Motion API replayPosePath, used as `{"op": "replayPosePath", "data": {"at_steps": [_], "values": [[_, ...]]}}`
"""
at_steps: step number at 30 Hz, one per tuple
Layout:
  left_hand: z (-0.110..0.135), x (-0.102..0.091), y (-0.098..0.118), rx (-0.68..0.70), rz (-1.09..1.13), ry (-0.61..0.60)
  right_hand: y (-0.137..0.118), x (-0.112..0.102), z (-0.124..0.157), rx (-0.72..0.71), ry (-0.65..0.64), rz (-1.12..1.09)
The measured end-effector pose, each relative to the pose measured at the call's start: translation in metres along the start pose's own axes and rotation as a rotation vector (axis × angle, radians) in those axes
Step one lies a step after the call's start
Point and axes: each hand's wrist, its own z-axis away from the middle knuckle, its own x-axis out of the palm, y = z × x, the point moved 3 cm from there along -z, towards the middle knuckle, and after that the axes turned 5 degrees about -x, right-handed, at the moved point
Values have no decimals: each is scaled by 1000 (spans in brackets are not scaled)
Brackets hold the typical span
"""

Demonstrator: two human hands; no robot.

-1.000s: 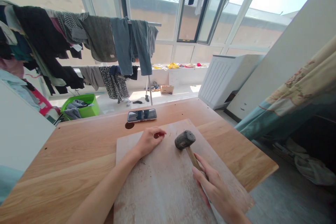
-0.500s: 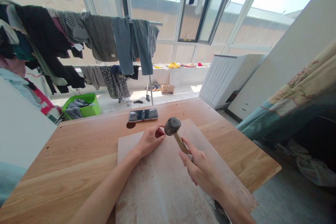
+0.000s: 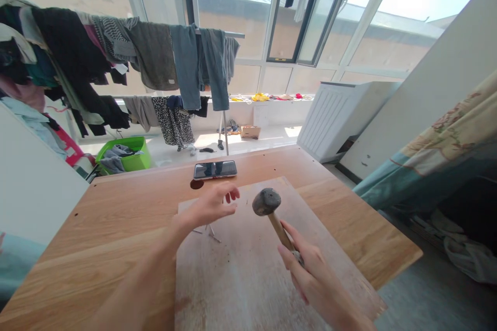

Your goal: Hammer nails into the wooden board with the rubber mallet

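Observation:
My right hand (image 3: 310, 276) grips the wooden handle of a hammer (image 3: 272, 212) with a dark rounded head, held just above a worn wooden board (image 3: 248, 274). My left hand (image 3: 212, 204) hovers over the board's far left part, lifted off it, fingers loosely curled with thumb and fingertips close together; anything in them is too small to make out. Thin nails (image 3: 209, 231) lie on the board below that hand.
The board lies on a wooden table (image 3: 104, 238). A phone (image 3: 215, 169) rests at the table's far edge beside a dark round hole (image 3: 196, 184). Beyond stand a clothes rack (image 3: 128, 57), a green basket (image 3: 122, 155) and a white cabinet (image 3: 334, 114).
The hammer head swung in toward my left fingers, then drew back to the right. My left hand has lifted off the board, uncovering the nails beneath it.

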Motion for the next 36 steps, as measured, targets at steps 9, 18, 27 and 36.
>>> {"op": "replayPosePath", "data": {"at_steps": [9, 18, 27, 36], "values": [[54, -25, 3, -149, -460, -280, 28, 2, 15, 40, 50, -1], [41, -20, 5, -121, -381, -223, 26, 5, 14, 72, -71, -71], [3, 0, -2, 11, -281, -123, 23, 4, 14, 73, -73, -93], [-2, 6, 3, 49, -333, -93, 22, 6, 13, 67, -70, -126]]}}
